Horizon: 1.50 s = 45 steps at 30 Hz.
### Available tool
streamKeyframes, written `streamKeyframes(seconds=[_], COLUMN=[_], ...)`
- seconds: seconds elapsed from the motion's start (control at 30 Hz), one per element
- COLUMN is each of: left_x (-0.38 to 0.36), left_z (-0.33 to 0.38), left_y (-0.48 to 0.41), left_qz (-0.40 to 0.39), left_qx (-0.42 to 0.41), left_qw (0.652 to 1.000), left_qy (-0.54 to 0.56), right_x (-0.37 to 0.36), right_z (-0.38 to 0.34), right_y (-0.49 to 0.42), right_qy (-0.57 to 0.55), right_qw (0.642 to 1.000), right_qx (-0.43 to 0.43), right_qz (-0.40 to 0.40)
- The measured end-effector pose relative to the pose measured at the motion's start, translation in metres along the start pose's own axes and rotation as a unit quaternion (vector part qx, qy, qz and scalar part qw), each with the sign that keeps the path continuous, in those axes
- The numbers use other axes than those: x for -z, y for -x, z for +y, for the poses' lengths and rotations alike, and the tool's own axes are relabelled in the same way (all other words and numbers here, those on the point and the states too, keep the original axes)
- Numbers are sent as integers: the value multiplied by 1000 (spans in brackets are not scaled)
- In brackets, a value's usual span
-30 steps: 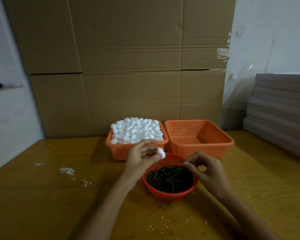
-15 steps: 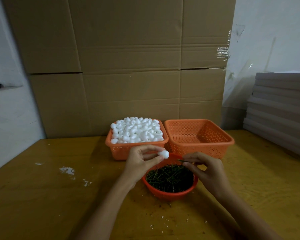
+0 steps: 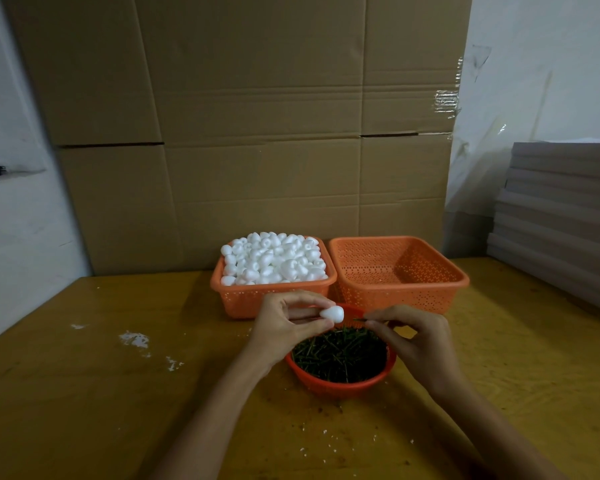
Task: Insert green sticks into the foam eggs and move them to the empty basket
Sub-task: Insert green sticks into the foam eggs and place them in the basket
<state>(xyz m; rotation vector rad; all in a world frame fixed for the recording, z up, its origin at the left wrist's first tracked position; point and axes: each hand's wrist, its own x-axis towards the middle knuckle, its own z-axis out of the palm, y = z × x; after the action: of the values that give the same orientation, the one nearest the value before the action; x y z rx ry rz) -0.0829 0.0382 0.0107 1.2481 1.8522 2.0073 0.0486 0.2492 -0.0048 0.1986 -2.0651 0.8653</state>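
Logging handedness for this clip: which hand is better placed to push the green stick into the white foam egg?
Right. The right hand pinches the thin green stick, aimed at the white foam egg the left hand holds.

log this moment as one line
step: pre-insert | left hand: pinches foam egg | right hand: pinches green stick | stick: aimed at egg, not inserted | empty basket: no eggs

Left basket (image 3: pixel 274 299), foam eggs (image 3: pixel 274 259) in it, and right basket (image 3: pixel 399 289) side by side at table (image 3: pixel 84 393) rear. Bowl (image 3: pixel 340 386) of sticks (image 3: pixel 340 351) before them. Above bowl: left hand (image 3: pixel 284 327) with egg (image 3: pixel 332 313), right hand (image 3: pixel 416 337) with stick (image 3: pixel 359 319). Cardboard wall (image 3: pixel 257 133) behind; stacked boards (image 3: pixel 561 209) far right.
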Motion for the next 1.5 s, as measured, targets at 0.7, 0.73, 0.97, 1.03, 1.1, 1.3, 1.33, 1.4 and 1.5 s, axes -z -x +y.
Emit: streamKeyframes(seconds=[0.7, 0.73, 0.97, 1.03, 1.1, 1.3, 1.33, 1.4, 1.5], left_x=[-4, -4, -5, -6, -6, -7, -6, -7, -7], left_z=[2, 2, 3, 3, 3, 4, 4, 3, 2], left_y=[1, 1, 1, 2, 2, 2, 2, 2, 2], left_qz=[-24, -26, -29, -32, -36, -41, -41, -40, -40], left_qx=[-2, -2, -12, -17, -21, -29, -30, -29, -26], left_qw=[1000, 999, 999, 999, 999, 998, 998, 998, 999], left_qy=[-15, -20, -22, -26, -28, -28, -28, -29, -27], right_x=[-2, -2, -5, -5, -6, -9, -9, -9, -9], right_z=[-7, -7, -9, -9, -9, -12, -13, -14, -14], right_y=[2, 2, 4, 4, 5, 6, 6, 6, 7], right_qy=[-14, -12, 3, 7, 5, 0, 0, -1, -5], right_qw=[999, 999, 999, 999, 999, 998, 998, 998, 998], right_qx=[-17, -17, -16, -17, -21, -39, -38, -37, -44], right_qz=[-31, -31, -42, -41, -40, -46, -45, -43, -42])
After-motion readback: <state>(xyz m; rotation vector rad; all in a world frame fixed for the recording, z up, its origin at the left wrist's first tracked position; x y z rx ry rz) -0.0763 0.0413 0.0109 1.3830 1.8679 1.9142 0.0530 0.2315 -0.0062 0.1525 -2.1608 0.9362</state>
